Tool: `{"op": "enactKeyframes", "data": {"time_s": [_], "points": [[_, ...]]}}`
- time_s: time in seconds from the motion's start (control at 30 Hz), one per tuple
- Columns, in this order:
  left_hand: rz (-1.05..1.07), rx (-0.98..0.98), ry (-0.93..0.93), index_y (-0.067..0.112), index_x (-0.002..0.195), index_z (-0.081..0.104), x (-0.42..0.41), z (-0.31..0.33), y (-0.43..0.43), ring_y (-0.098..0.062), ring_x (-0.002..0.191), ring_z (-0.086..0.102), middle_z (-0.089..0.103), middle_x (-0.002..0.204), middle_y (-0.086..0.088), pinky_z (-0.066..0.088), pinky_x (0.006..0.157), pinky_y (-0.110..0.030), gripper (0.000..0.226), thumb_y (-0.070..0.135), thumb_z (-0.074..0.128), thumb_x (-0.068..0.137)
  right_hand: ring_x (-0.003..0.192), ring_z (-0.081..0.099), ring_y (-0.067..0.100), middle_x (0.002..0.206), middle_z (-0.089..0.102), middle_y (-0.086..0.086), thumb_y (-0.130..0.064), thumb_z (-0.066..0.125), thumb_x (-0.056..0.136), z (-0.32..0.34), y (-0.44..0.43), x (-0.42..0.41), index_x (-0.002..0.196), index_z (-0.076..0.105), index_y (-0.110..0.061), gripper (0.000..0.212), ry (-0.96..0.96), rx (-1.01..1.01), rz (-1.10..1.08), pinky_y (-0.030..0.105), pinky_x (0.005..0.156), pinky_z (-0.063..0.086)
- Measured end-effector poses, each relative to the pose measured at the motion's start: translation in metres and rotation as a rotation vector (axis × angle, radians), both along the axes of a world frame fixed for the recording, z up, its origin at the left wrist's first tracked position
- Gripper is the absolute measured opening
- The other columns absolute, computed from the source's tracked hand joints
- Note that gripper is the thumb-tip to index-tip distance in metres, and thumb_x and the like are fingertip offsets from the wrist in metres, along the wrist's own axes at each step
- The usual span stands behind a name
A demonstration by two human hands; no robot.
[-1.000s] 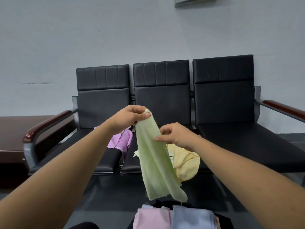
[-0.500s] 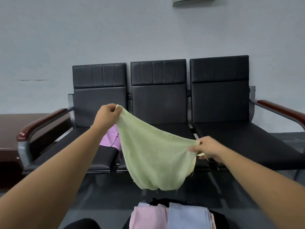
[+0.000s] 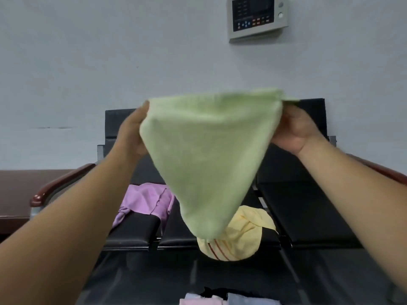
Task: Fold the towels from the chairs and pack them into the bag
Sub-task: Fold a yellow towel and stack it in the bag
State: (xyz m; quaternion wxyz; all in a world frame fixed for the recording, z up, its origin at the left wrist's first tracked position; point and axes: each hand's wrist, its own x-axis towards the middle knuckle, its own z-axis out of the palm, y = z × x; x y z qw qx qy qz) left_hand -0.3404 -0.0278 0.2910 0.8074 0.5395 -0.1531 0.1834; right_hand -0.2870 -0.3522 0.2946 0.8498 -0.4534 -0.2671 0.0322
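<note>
A light green towel (image 3: pixel 204 155) hangs stretched in the air in front of the black chairs. My left hand (image 3: pixel 132 133) grips its upper left corner and my right hand (image 3: pixel 295 130) grips its upper right corner, so the cloth sags to a point below. On the seats behind lie a crumpled purple towel (image 3: pixel 145 199) at the left and a crumpled yellow towel (image 3: pixel 240 234) with red stripes in the middle. At the bottom edge, folded pink and blue towels (image 3: pixel 220 300) show in a dark bag (image 3: pixel 211 291).
Three joined black chairs (image 3: pixel 308 205) stand against a grey wall, with brown armrests (image 3: pixel 59 186) at both ends. A dark wooden bench (image 3: pixel 15 190) sits at the left. A control panel (image 3: pixel 257 16) hangs on the wall above.
Both hands have risen and spread the green towel wide at its top edge. The view tilted up, so the bag has slid to the bottom edge.
</note>
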Motion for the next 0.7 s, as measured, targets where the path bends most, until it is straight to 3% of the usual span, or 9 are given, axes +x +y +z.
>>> {"op": "enactKeyframes", "data": {"time_s": [0.07,0.1,0.17,0.23,0.3,0.4,0.5,0.6,0.7], "points": [[0.034,0.074,-0.026,0.014,0.089,0.080,-0.005,0.016,-0.004,-0.017,0.079,0.074,0.077,0.082,0.001,0.058,0.063,-0.026,0.042,0.026,0.043,0.105,0.092,0.075,0.019,0.102,0.077,0.007,-0.025,0.053,0.099,0.011,0.002,-0.005,0.115,0.073,-0.009,0.031,0.031,-0.060,-0.001,0.034,0.077,0.061],[0.158,0.185,-0.019,0.016,0.087,0.075,-0.002,0.018,-0.003,-0.018,0.073,0.070,0.074,0.075,0.004,0.056,0.060,-0.025,0.033,0.022,0.048,0.105,0.090,0.075,0.019,0.107,0.076,0.010,-0.022,0.058,0.099,0.012,0.004,-0.005,0.124,0.069,-0.006,0.031,0.078,-0.164,-0.066,0.034,0.073,0.062],[0.513,0.574,0.084,0.019,0.085,0.067,0.009,0.016,0.005,-0.019,0.073,0.060,0.066,0.073,0.004,0.050,0.063,-0.027,0.019,0.023,0.058,0.101,0.085,0.075,0.021,0.114,0.074,0.015,-0.014,0.069,0.095,0.006,0.006,-0.001,0.125,0.066,-0.003,0.032,0.146,-0.424,-0.335,0.035,0.066,0.061],[0.788,0.857,0.181,0.016,0.088,0.068,0.015,0.007,0.015,-0.021,0.076,0.056,0.065,0.081,-0.004,0.046,0.068,-0.032,0.016,0.026,0.059,0.097,0.088,0.072,0.022,0.108,0.072,0.013,-0.010,0.075,0.091,0.000,0.003,0.001,0.125,0.064,-0.002,0.037,0.149,-0.548,-0.541,0.035,0.066,0.059],[0.822,0.928,0.198,0.004,0.088,0.068,0.017,-0.002,0.018,-0.023,0.074,0.057,0.064,0.081,-0.015,0.047,0.070,-0.035,0.023,0.025,0.059,0.093,0.090,0.070,0.019,0.101,0.070,0.006,-0.013,0.074,0.092,-0.006,-0.001,0.000,0.124,0.065,-0.004,0.034,0.114,-0.561,-0.581,0.035,0.068,0.059],[0.618,0.855,0.124,0.000,0.095,0.070,0.008,-0.006,0.002,-0.020,0.071,0.058,0.061,0.079,-0.013,0.052,0.067,-0.030,0.020,0.017,0.062,0.092,0.094,0.071,0.020,0.105,0.072,0.005,-0.023,0.071,0.096,-0.009,0.004,-0.006,0.103,0.070,-0.015,0.011,0.034,-0.601,-0.584,0.042,0.081,0.061],[0.288,0.648,0.109,0.011,0.103,0.073,0.001,-0.002,-0.020,-0.017,0.076,0.060,0.066,0.089,-0.009,0.056,0.063,-0.020,0.013,0.006,0.063,0.096,0.096,0.070,0.030,0.104,0.072,0.014,-0.033,0.066,0.098,-0.009,0.014,-0.009,0.093,0.071,-0.009,0.024,-0.059,-0.678,-0.639,0.048,0.087,0.060],[0.003,0.555,0.134,0.003,0.105,0.070,-0.001,0.001,-0.033,-0.020,0.089,0.059,0.065,0.098,-0.013,0.058,0.073,-0.022,0.012,0.002,0.060,0.097,0.082,0.059,0.020,0.087,0.061,0.009,-0.033,0.064,0.099,-0.011,0.025,-0.008,0.096,0.069,0.005,0.039,-0.169,-0.759,-0.634,0.030,0.076,0.049],[-0.193,0.622,0.126,-0.006,0.119,0.063,-0.003,-0.002,-0.041,-0.020,0.094,0.068,0.070,0.099,-0.012,0.059,0.087,-0.029,0.022,-0.004,0.054,0.099,0.066,0.053,0.006,0.076,0.063,-0.005,-0.023,0.069,0.097,-0.013,0.029,-0.009,0.090,0.075,-0.006,0.019,-0.208,-0.827,-0.613,0.019,0.064,0.042]]}}
